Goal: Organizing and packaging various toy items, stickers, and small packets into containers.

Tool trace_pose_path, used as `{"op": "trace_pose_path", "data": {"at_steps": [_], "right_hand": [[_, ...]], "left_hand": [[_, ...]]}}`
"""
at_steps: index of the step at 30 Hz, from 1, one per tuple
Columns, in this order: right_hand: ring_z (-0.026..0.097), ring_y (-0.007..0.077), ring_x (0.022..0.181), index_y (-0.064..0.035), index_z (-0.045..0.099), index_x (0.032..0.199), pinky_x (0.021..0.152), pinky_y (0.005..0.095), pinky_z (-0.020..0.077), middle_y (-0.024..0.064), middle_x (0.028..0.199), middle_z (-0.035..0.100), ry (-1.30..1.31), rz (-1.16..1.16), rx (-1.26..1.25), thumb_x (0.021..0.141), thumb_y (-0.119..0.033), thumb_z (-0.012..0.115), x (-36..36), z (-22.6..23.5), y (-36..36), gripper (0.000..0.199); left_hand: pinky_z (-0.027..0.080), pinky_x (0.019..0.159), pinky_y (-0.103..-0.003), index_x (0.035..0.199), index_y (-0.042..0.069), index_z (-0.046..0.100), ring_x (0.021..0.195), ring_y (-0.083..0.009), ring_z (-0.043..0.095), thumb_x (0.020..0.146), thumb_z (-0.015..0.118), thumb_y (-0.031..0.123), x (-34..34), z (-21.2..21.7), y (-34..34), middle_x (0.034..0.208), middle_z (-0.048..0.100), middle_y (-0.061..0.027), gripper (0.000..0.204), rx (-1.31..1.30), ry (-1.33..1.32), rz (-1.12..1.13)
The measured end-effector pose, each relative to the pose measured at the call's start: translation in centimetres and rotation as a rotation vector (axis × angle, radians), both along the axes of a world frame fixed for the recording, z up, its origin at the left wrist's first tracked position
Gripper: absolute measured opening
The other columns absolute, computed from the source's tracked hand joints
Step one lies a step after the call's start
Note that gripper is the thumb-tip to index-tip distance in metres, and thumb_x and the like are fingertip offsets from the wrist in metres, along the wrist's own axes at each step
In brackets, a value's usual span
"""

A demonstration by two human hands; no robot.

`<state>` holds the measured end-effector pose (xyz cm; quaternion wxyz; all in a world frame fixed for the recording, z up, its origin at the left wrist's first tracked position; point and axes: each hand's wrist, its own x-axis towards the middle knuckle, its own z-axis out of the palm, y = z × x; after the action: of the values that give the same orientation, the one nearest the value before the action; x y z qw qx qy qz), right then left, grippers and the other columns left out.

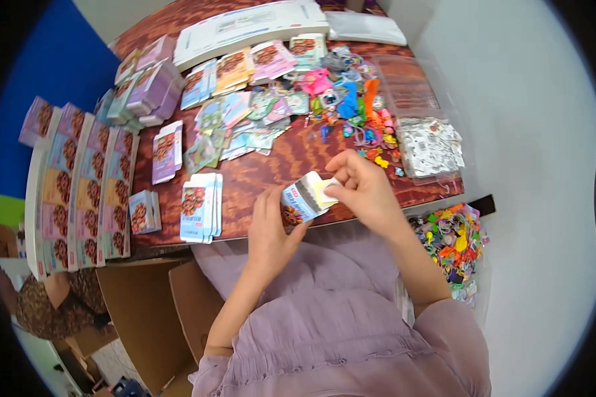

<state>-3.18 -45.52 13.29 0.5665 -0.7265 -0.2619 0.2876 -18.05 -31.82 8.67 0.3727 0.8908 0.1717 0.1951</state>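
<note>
My left hand (269, 231) is closed round a small blue printed carton (297, 206), tilted at the table's near edge with its mouth toward my right hand. My right hand (363, 192) pinches a small flat white and yellow piece (324, 192) at the carton's mouth; its exact kind is hard to make out. To the left lie flattened blue cartons (198, 208), fanned in a stack. Beyond both hands spread a pile of printed cards and packets (245, 129) and a heap of small colourful toys (351, 99).
At left stands a white tray (34, 225) with rows of filled cartons. More carton stacks (155, 89) line the back left. A clear plastic bin (434, 149) holds silvery white packets. Lower right, a container of trinkets (453, 248) sits below the table edge. A cardboard box (136, 311) stands lower left.
</note>
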Motion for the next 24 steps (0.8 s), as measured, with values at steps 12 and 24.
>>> {"op": "trace_pose_path", "data": {"at_steps": [12,24], "right_hand": [[0.064,0.0230,0.078,-0.0009,0.065,0.098,0.066,0.0326,0.0513,0.0112,0.100,0.062,-0.673,0.029,0.071,0.080,-0.002,0.070,-4.1,-0.5,3.4,0.019],[0.059,0.0261,0.076,-0.0014,0.065,0.093,0.065,0.0326,0.0482,0.0117,0.092,0.059,-0.451,-0.008,0.169,0.080,0.000,0.069,-5.8,-2.2,2.8,0.013]], "left_hand": [[0.051,0.085,-0.043,0.131,-0.001,0.042,0.107,-0.0378,0.059,0.072,0.083,0.014,-2.2,-0.6,0.9,0.122,0.054,-0.0210,0.073,-0.106,-0.051,0.129],[0.052,0.079,-0.043,0.129,-0.001,0.043,0.097,-0.0356,0.063,0.072,0.085,0.021,-2.0,-1.4,0.4,0.112,0.059,-0.0189,0.074,-0.178,-0.141,0.229]]}}
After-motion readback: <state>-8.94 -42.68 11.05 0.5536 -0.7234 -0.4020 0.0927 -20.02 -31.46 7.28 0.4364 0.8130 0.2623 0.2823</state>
